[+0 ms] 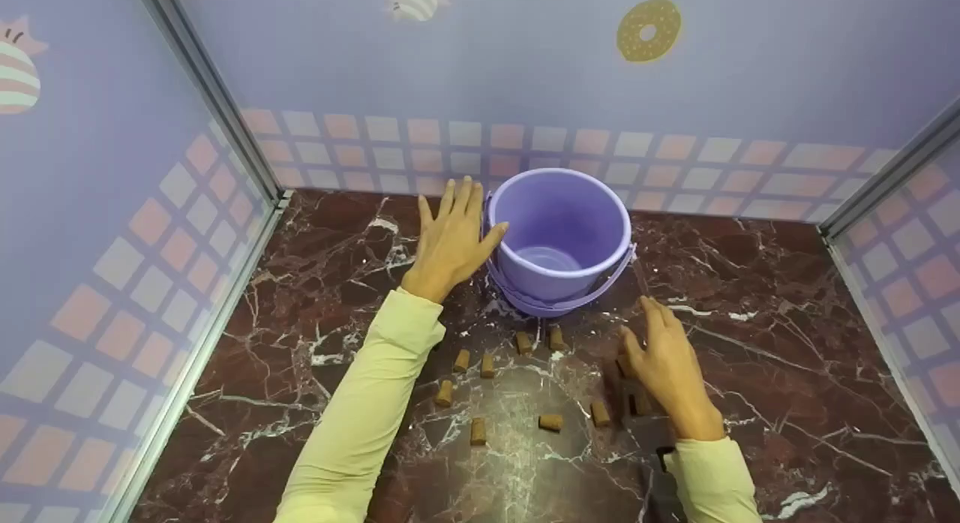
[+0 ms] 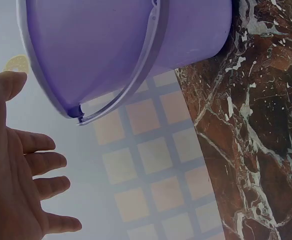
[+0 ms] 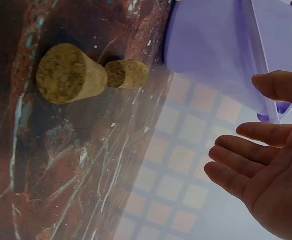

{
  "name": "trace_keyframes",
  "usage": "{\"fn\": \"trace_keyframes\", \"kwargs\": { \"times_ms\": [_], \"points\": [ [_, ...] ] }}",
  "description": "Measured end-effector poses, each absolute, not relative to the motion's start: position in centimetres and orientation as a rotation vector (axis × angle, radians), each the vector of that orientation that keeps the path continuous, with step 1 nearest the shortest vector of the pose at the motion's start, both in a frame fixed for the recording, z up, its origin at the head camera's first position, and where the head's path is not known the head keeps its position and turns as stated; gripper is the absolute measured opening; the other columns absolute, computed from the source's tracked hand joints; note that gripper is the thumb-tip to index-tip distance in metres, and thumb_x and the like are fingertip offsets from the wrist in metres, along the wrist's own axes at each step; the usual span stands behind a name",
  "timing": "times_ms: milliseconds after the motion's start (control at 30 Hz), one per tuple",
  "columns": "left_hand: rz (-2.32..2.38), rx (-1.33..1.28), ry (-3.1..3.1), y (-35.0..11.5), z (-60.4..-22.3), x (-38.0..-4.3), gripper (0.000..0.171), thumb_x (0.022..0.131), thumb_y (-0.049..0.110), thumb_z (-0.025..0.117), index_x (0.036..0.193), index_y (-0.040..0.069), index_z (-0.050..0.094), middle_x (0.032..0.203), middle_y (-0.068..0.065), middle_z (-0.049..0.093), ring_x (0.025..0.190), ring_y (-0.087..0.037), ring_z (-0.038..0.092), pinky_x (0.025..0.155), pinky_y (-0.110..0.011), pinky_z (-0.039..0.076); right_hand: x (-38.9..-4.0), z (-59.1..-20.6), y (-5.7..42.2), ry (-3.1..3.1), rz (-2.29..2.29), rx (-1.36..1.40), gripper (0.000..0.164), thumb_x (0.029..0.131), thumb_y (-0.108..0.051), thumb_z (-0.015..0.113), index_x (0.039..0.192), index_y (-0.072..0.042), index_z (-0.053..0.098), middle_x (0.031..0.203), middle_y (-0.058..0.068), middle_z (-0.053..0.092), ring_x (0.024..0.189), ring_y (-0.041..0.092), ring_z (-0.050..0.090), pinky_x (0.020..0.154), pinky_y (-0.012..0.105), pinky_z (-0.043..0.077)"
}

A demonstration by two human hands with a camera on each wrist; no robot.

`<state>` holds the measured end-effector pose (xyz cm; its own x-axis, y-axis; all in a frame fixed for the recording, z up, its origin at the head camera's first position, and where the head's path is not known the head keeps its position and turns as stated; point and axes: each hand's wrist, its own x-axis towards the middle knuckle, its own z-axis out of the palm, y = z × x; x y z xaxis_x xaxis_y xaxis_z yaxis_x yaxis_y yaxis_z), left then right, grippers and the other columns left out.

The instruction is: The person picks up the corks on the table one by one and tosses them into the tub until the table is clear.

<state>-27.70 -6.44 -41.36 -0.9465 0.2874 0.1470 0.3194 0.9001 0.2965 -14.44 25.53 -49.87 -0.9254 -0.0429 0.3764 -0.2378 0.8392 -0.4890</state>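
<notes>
A purple bucket [image 1: 562, 215] stands upright on the dark marbled surface, its handle [image 1: 600, 289] hanging down the near side. Beside the bucket's left edge, my left hand [image 1: 452, 241] holds nothing, its fingers extended. The left wrist view shows the left thumb [image 2: 13, 84] apart from the bucket wall. To the right of the bucket and nearer me, my right hand [image 1: 666, 362] hovers above the surface with loose, extended fingers and an empty palm. Cork stoppers lie under and beside it, one large cork [image 3: 68, 75] showing in the right wrist view; the hand partly hides some in the head view.
Several more corks [image 1: 550, 422] are scattered in front of the bucket. A patterned back wall [image 1: 525, 73] rises just behind it. Side panels with metal edge strips [image 1: 217, 313] bound the marbled surface [image 1: 787, 320] left and right.
</notes>
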Motion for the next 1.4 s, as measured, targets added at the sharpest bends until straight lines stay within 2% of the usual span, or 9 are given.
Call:
{"fn": "trace_keyframes", "kwargs": {
  "times_ms": [300,633,1067,1400],
  "points": [
    [-0.480,-0.472,-2.982,-6.2,-41.5,-28.3,0.085,0.109,0.062,0.039,0.168,0.003,0.022,0.175,-0.018,0.011,0.162,-0.036,0.005,0.124,-0.068,-0.007,-14.2,-50.6,25.7,-2.695,0.798,0.184,0.054,0.094,-0.001,0.075,0.140,0.017,0.054,0.135,0.039,0.057,0.127,0.057,0.054,0.111,0.066,0.044],
    [-0.434,-0.508,-2.995,-5.9,-41.4,-29.1,0.084,0.110,0.060,0.037,0.167,0.000,0.022,0.174,-0.021,0.013,0.162,-0.035,0.007,0.129,-0.055,-0.005,-13.6,-51.4,25.7,-2.700,0.788,0.168,0.047,0.094,-0.003,0.076,0.134,0.016,0.060,0.125,0.035,0.063,0.119,0.054,0.060,0.101,0.066,0.051],
    [-0.516,-0.515,-3.012,-5.5,-41.9,-30.3,0.083,0.110,0.058,0.041,0.167,0.000,0.023,0.174,-0.021,0.013,0.162,-0.034,0.007,0.129,-0.053,-0.007,-13.2,-52.3,25.7,-2.699,0.745,0.196,0.044,0.093,-0.002,0.077,0.129,0.018,0.061,0.120,0.034,0.064,0.112,0.054,0.063,0.094,0.065,0.054],
    [-0.534,-0.515,-3.058,-4.8,-41.9,-31.5,0.079,0.111,0.054,0.040,0.167,0.001,0.022,0.174,-0.019,0.014,0.162,-0.032,0.008,0.130,-0.049,-0.006,-13.1,-52.9,26.1,-2.733,0.735,0.169,0.043,0.090,-0.004,0.080,0.124,0.017,0.064,0.120,0.035,0.065,0.114,0.055,0.063,0.098,0.065,0.053]
  ]
}}
